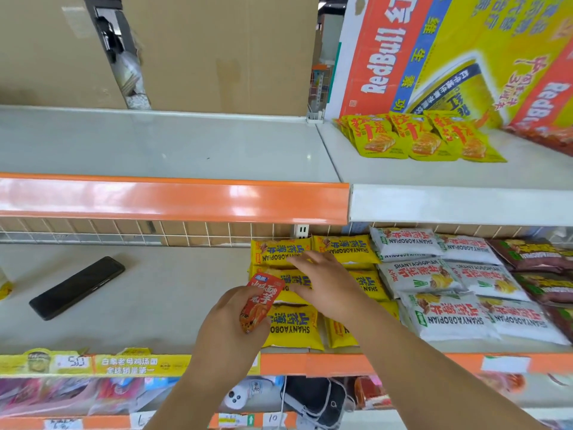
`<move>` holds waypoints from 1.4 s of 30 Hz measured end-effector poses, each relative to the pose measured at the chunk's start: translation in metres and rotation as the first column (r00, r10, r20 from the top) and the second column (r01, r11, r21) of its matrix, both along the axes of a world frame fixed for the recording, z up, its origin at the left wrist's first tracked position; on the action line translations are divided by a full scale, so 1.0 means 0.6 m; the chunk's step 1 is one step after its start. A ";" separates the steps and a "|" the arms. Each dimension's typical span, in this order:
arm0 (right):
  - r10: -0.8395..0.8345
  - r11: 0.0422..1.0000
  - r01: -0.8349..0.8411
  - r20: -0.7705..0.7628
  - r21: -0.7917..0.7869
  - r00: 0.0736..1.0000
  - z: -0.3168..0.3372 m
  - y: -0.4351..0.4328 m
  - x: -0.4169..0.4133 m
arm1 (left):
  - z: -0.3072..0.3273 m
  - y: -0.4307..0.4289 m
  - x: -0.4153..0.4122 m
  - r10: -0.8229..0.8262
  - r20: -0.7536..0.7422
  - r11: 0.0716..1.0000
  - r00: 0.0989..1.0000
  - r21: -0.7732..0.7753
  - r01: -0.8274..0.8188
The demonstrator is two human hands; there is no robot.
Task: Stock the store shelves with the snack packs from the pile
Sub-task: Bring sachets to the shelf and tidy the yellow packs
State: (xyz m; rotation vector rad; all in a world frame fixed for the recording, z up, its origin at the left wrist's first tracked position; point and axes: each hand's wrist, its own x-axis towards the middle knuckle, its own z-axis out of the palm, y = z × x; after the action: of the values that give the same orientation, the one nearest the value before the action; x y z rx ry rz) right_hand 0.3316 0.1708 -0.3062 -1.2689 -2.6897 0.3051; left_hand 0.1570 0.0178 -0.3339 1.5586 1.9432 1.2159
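My left hand [229, 327] grips a small red snack pack [260, 302] just above the front of the middle shelf [148, 302]. My right hand [328, 283] lies flat with straight fingers on the yellow Shanyaobopian packs [290, 328], which sit in rows on that shelf. White packs of the same brand [446, 318] lie to the right of the yellow ones, and dark brown packs [539, 259] are at the far right. On the upper shelf [170, 147], several yellow-orange packs [418, 139] lean at the right.
A black phone [77, 287] lies on the left of the middle shelf. Cardboard boxes [217, 51] and a Red Bull carton [434, 54] stand at the back of the upper shelf. A lower shelf [310, 398] holds mixed goods. An orange price rail [173, 197] fronts the upper shelf.
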 end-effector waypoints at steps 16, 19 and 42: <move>-0.443 0.867 0.477 -0.217 0.142 0.870 0.166 -0.152 0.408 | 0.142 0.097 0.320 -0.489 -0.187 0.838 0.852 0.173 0.518; -0.472 0.834 0.526 -0.281 0.166 0.836 0.193 -0.182 0.482 | 0.180 0.091 0.397 -0.523 -0.249 0.784 0.815 0.236 0.575; -0.306 0.778 0.473 -0.408 0.414 0.860 0.443 -0.173 0.753 | 0.450 0.127 0.744 -0.264 -0.407 0.724 0.875 0.515 0.458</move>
State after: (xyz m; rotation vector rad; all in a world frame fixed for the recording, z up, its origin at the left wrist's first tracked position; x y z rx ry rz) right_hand 0.7836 0.0670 -0.0407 -1.4149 -1.9696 -0.2224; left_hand 0.6034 0.0942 -0.0639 2.4497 1.3255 1.5665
